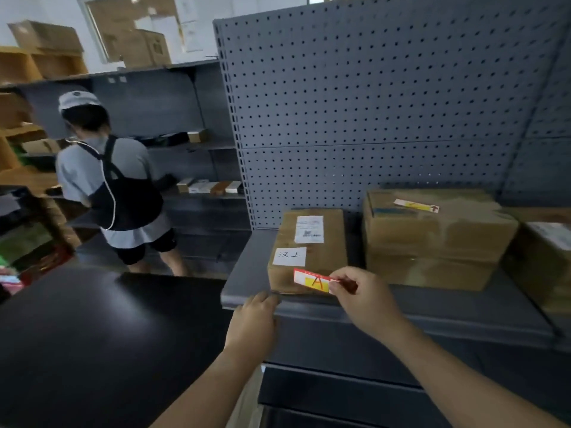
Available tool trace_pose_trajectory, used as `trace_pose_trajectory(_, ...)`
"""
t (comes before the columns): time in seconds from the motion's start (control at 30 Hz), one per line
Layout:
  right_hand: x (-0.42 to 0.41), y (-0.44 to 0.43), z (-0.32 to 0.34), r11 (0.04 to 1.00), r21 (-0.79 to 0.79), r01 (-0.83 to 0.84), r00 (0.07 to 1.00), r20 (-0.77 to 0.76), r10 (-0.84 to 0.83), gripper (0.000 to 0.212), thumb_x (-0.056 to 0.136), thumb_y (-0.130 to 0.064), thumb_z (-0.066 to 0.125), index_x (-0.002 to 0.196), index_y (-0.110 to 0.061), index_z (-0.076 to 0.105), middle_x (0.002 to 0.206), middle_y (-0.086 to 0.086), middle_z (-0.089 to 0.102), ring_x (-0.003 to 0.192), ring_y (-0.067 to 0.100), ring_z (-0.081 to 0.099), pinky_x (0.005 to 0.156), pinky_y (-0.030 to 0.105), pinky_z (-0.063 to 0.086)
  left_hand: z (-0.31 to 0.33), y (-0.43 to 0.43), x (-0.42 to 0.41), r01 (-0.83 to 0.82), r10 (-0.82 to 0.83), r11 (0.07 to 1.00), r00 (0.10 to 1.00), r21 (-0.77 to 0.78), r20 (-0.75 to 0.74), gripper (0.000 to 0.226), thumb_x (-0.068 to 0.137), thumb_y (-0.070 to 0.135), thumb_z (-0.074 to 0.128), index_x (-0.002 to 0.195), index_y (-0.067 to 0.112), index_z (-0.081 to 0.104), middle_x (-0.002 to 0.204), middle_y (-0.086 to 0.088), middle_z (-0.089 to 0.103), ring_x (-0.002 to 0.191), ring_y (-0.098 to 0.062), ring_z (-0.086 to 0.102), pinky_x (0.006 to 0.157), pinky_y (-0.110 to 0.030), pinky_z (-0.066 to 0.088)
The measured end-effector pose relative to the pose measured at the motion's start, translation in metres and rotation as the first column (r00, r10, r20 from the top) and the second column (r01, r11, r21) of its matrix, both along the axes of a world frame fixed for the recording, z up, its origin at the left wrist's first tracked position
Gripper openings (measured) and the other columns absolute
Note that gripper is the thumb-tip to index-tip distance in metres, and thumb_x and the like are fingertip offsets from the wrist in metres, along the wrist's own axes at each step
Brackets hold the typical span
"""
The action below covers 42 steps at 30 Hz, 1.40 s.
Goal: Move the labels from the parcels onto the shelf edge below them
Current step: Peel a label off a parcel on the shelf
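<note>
Your right hand [367,296] pinches the right end of a red, white and yellow label [314,281] marked "A", thumb and forefinger closed on it, the rest of the strip lying against the front face of the left parcel [309,251] near that box's lower edge. Your left hand [255,318] rests with curled fingers on the front edge of the grey shelf [432,310], close to its left corner, holding nothing you can make out. On the shelf you can count three cardboard parcels: the left one, which also bears two white paper slips (one handwritten, one printed), a larger middle parcel [438,239] with a second red and yellow label [416,205] on its top, and a third parcel [543,261] cut off at the right edge. All the boxes are shut, so their contents cannot be told. Behind them stands a grey pegboard panel [386,103]. Off to the left, another person [108,180] in a cap faces away toward other shelving.
</note>
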State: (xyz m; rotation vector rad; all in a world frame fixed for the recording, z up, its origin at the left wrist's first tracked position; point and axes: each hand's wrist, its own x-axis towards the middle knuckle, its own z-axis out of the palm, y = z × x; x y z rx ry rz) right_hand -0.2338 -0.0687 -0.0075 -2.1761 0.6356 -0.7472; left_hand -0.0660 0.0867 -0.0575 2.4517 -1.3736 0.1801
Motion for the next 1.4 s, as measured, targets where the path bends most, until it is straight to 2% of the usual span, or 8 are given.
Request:
trace_pose_trajectory(0.17, 0.002, -0.011, -0.012, 0.999, 0.026, 0.045, 0.997, -0.057, -0.043, 0.008, 0.092, -0.024, 0.065, 0.095, -0.028, 0.071, 0.085, -0.018, 0.067, 0.082, -0.005, 0.061, 0.067, 0.008, 0.045, -0.018, -0.024, 0.014, 0.062, -0.062, 0.998, 0.998, 0.026, -0.014, 0.029, 0.085, 0.026, 0.064, 0.114, 0.025, 0.061, 0.111, 0.006, 0.062, 0.101, -0.02, 0.057, 0.08, -0.036, 0.05)
trace_pose_trajectory(0.3, 0.006, -0.011, -0.021, 0.994, 0.038, 0.104, 0.988, -0.117, -0.099, 0.008, 0.092, -0.027, 0.065, 0.095, -0.032, 0.07, 0.085, -0.021, 0.066, 0.082, -0.009, 0.059, 0.064, 0.007, 0.045, -0.029, -0.034, 0.024, 0.118, -0.121, 0.99, 0.992, 0.076, 0.03, 0.024, 0.087, 0.029, 0.064, 0.111, 0.027, 0.058, 0.11, 0.006, 0.059, 0.101, -0.02, 0.056, 0.081, -0.037, 0.048)
trace_pose_trajectory(0.43, 0.011, -0.005, -0.028, 0.98, 0.058, 0.19, 0.975, -0.127, -0.181, 0.008, 0.092, -0.025, 0.065, 0.095, -0.031, 0.07, 0.086, -0.019, 0.067, 0.082, -0.004, 0.061, 0.07, 0.013, 0.048, -0.039, -0.04, 0.037, 0.171, -0.173, 0.984, 0.984, 0.045, 0.039, 0.021, 0.087, 0.029, 0.064, 0.106, 0.027, 0.059, 0.105, 0.005, 0.057, 0.099, -0.02, 0.055, 0.081, -0.036, 0.048)
trace_pose_trajectory(0.6, 0.015, 0.012, -0.038, 0.958, 0.06, 0.279, 0.953, -0.137, -0.269, 0.007, 0.09, -0.025, 0.067, 0.093, -0.03, 0.072, 0.084, -0.016, 0.068, 0.08, 0.0, 0.063, 0.07, 0.018, 0.051, -0.052, -0.038, 0.047, 0.255, -0.258, 0.966, 0.956, 0.039, 0.137, 0.035, 0.067, 0.015, 0.08, 0.095, 0.024, 0.062, 0.09, 0.004, 0.058, 0.083, -0.023, 0.057, 0.066, -0.039, 0.05)
trace_pose_trajectory(0.8, 0.019, 0.028, -0.043, 0.947, 0.087, 0.31, 0.948, -0.105, -0.3, 0.007, 0.09, -0.023, 0.068, 0.091, -0.028, 0.072, 0.081, -0.016, 0.069, 0.076, -0.001, 0.063, 0.064, 0.009, 0.045, -0.059, -0.038, 0.056, 0.326, -0.319, 0.945, 0.92, 0.007, 0.229, 0.044, 0.057, 0.005, 0.08, 0.094, 0.021, 0.062, 0.088, 0.002, 0.058, 0.08, -0.025, 0.055, 0.066, -0.038, 0.044)
trace_pose_trajectory(1.1, 0.016, 0.016, -0.055, 0.944, 0.104, 0.314, 0.945, -0.135, -0.299, 0.007, 0.09, -0.022, 0.068, 0.094, -0.027, 0.072, 0.081, -0.017, 0.067, 0.075, -0.001, 0.062, 0.063, 0.008, 0.042, -0.078, -0.046, 0.056, 0.324, -0.281, 0.938, 0.917, -0.122, 0.282, 0.038, 0.066, -0.001, 0.071, 0.098, 0.017, 0.061, 0.09, -0.003, 0.057, 0.081, -0.028, 0.051, 0.069, -0.04, 0.043)
trace_pose_trajectory(1.3, 0.02, 0.011, -0.059, 0.949, 0.103, 0.297, 0.949, -0.147, -0.281, 0.007, 0.09, -0.024, 0.068, 0.096, -0.026, 0.072, 0.083, -0.016, 0.068, 0.078, 0.0, 0.063, 0.065, 0.01, 0.045, -0.103, -0.041, 0.067, 0.415, -0.31, 0.873, 0.878, -0.257, 0.365, 0.038, 0.069, -0.006, 0.071, 0.103, 0.011, 0.068, 0.091, -0.007, 0.063, 0.088, -0.032, 0.056, 0.077, -0.043, 0.044)
trace_pose_trajectory(1.4, 0.02, 0.011, -0.061, 0.952, 0.105, 0.287, 0.95, -0.157, -0.269, 0.009, 0.091, -0.025, 0.067, 0.098, -0.027, 0.072, 0.086, -0.017, 0.068, 0.081, 0.0, 0.063, 0.068, 0.011, 0.047, -0.109, -0.041, 0.065, 0.405, -0.285, 0.861, 0.885, -0.307, 0.369, 0.038, 0.07, -0.008, 0.068, 0.104, 0.009, 0.068, 0.095, -0.009, 0.064, 0.091, -0.034, 0.056, 0.077, -0.045, 0.045)
